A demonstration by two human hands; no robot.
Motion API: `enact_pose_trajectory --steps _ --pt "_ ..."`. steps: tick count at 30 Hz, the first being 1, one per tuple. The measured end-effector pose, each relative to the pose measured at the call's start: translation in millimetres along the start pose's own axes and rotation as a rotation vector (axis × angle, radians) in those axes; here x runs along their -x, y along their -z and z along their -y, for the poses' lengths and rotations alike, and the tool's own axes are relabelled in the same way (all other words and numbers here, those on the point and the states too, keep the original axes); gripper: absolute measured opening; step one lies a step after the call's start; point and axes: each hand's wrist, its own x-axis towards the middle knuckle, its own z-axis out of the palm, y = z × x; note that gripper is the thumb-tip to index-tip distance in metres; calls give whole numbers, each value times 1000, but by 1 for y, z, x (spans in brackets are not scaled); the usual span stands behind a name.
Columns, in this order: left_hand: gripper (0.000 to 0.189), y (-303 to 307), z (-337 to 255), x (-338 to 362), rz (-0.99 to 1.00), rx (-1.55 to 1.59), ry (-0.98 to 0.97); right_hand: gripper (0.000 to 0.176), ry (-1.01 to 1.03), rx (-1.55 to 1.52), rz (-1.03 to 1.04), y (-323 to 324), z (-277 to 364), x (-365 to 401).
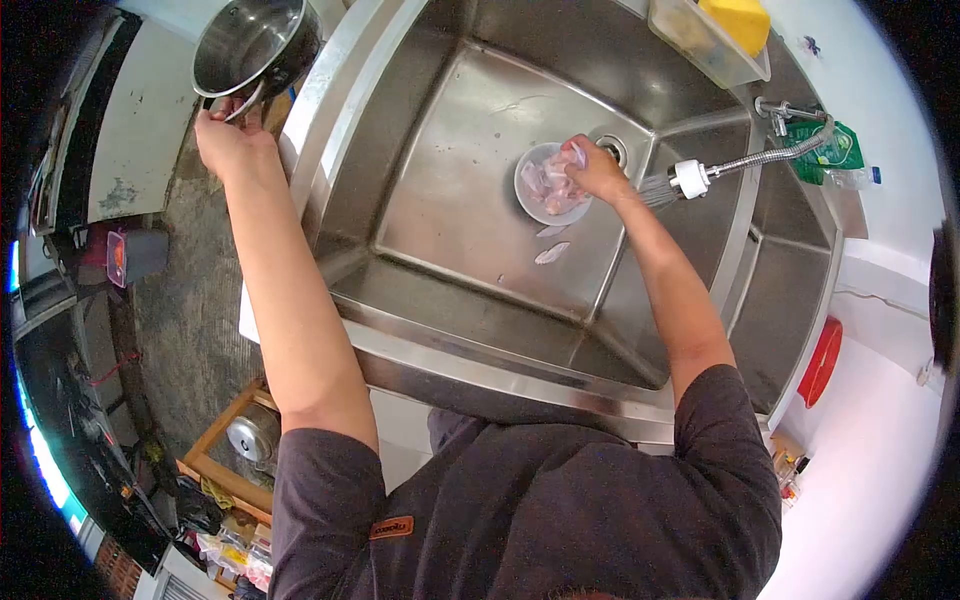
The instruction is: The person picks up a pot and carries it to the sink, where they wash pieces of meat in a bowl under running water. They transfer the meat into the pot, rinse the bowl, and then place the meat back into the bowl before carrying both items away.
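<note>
My left hand (238, 145), closed around the handle, holds a metal saucepan (245, 45) beyond the left rim of the sink. The pan is tilted and its inside shows bare metal. In the steel sink (450, 170) a white bowl (548, 219) holds pieces of raw meat (545, 185), pale pink and wet. My right hand (598, 170) reaches in from the bowl's right side, fingers pinched on a piece of the meat. Two pale scraps (551, 253) lie on the sink floor just below the bowl.
A flexible hose tap (690, 180) sprays water right beside my right wrist. The drain (610, 150) is behind that hand. A clear tub with a yellow sponge (740, 25) stands on the back ledge, and a green pouch (825, 148) at the right. A lidded pot (250, 437) sits low at left.
</note>
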Motion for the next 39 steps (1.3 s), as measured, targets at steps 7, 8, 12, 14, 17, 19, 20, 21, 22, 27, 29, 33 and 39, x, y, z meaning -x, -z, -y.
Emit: enact_pose_trajectory --steps 7,8,12,14,17,19,20,21,22,27,29,33,39 --pt "25 3 2 -3 28 -9 -31 56 37 11 109 -18 -39 -22" --pt "24 2 2 -3 27 -1 -42 62 101 193 95 -20 -38 -18" --pt "24 5 5 -10 64 26 -52 75 274 540 -2 -47 -44 -9" --pt "25 8 7 -18 49 36 -34 78 235 556 -25 -58 -40 -9" --pt "24 3 5 -11 12 30 -37 75 174 485 -85 -73 -60 -21" --pt "24 3 3 -5 23 18 -21 70 153 402 -118 -69 -68 -26" --pt "24 4 2 -3 33 3 -6 64 224 404 -125 -64 -74 -28" --pt "24 3 1 -2 29 2 -7 58 296 406 -132 -57 -76 -29" --pt "24 2 1 0 9 1 -26 58 295 407 -127 -52 -77 -31" --pt "24 1 2 -1 44 -12 -21 46 177 185 41 -3 -37 -12" --pt "24 2 3 -2 36 -1 -22 47 122 188 91 -16 -55 -26" --pt "23 2 3 -2 10 -12 -44 57 293 293 -42 -47 -47 -18" --pt "20 1 3 0 -7 -21 -28 69 186 343 -180 -66 -57 -27"
